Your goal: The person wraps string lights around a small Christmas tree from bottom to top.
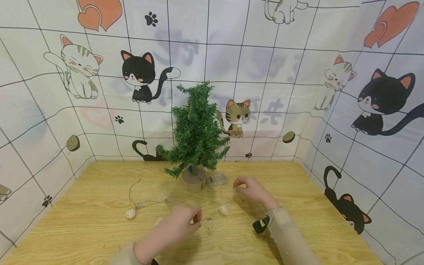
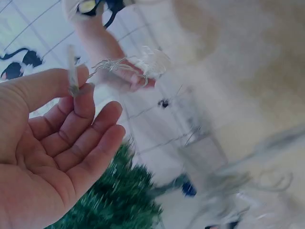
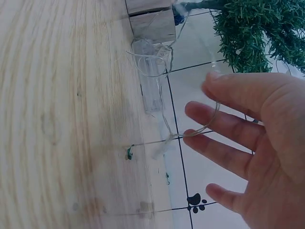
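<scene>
A string of lights with thin clear wire and white woven balls lies across the table. My left hand (image 1: 180, 222) is over the front middle, and its thumb and forefinger pinch the string lights (image 2: 109, 67). From that pinch, twisted wire leads to a white woven ball (image 2: 152, 62) in the left wrist view. At the right, my right hand (image 1: 253, 189) holds a loop of the clear wire (image 3: 207, 125) at its thumb and fingers, the other fingers spread. The wire runs toward a clear battery box (image 1: 216, 179) beside the tree's base.
A small green artificial tree (image 1: 198, 129) stands on a round wooden base (image 1: 193, 180) at the back middle. Another woven ball (image 1: 131, 213) lies left on the wooden table (image 1: 82, 209). A cat-printed sheet (image 1: 232, 62) hangs behind and at both sides.
</scene>
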`<state>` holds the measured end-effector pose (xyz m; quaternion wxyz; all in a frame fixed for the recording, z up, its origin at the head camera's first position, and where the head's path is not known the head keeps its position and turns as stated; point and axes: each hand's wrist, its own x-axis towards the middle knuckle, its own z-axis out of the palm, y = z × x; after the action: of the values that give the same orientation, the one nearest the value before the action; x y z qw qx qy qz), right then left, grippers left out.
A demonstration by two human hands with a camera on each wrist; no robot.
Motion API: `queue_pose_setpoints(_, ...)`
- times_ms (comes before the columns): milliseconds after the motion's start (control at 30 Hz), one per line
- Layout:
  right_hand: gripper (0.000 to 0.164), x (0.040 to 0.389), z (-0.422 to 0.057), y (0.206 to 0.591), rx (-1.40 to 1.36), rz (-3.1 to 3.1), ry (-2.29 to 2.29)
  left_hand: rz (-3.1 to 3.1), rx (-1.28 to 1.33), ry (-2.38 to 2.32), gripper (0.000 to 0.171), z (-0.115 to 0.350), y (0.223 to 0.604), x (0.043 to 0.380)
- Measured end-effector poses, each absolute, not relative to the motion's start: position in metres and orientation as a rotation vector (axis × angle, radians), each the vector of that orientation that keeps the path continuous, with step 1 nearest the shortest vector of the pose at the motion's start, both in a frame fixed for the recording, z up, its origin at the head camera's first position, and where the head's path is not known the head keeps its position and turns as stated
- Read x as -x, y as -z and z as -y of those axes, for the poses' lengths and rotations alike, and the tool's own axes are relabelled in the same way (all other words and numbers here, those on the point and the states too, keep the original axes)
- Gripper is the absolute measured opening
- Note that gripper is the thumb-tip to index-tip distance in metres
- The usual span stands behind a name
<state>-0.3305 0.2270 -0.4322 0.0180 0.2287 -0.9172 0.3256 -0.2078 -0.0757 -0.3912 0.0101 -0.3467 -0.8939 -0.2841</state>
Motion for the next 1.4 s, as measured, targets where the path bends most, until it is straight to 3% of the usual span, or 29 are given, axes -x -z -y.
queue_pose_setpoints(67,0.013,0.33,-0.226,0.431,-0.707,2.83,-1.01,2.731,1.05,0.863,0.009,0.08,0.385,0.21)
queue_pose_setpoints(633,0.008,0.325,-0.216,0.427,-0.763,2.785,-0.951,2.391,0.778,0.936,0.014,0.136,0.328,0.208)
queue_pose_setpoints(1400,0.008,0.311,-0.21,0.398,-0.816,2.72,-0.996,2.146,0.56,0.73,0.015,0.189,0.297,0.201)
